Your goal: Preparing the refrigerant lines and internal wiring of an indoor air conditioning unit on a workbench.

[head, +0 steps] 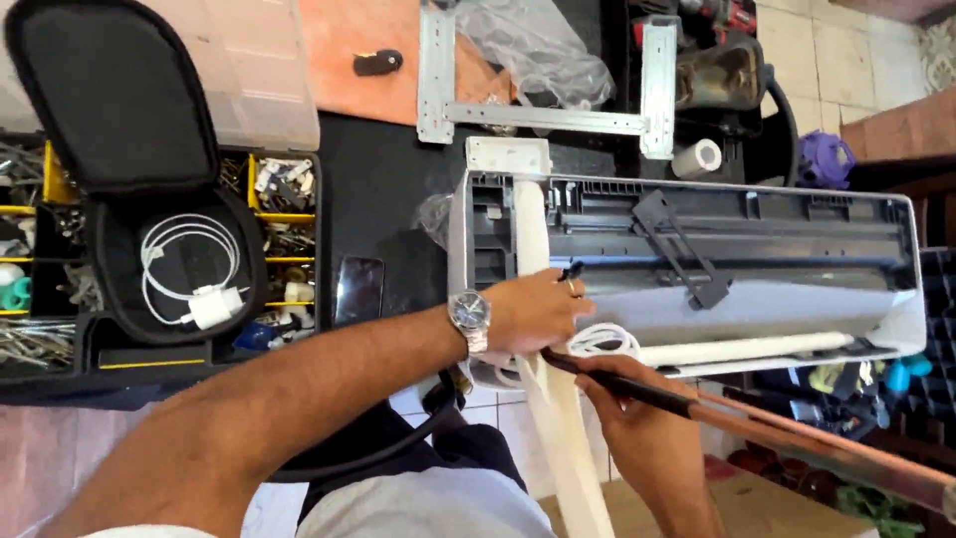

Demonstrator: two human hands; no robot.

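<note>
Pressing down on the white wrap strip [550, 329], the left hand [533, 311] pins it flat against the back of the air conditioner unit [777, 234], probably so it stays put. The right hand [632, 403] is closed around the copper pipe [797, 433], keeping it beside the strip. A tool case [119, 120] lies open nearby.

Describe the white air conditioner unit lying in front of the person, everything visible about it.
The air conditioner unit is a long white plastic casing lying back side up, its dark grey ribbed rear exposed, with a grey angled bracket piece on it. A pale wrapped pipe bundle runs across its left end and hangs toward the person. A coiled white cable sits at its near edge. The left hand rests on the left end; the right hand holds a dark-sleeved copper pipe against the near edge.
</note>
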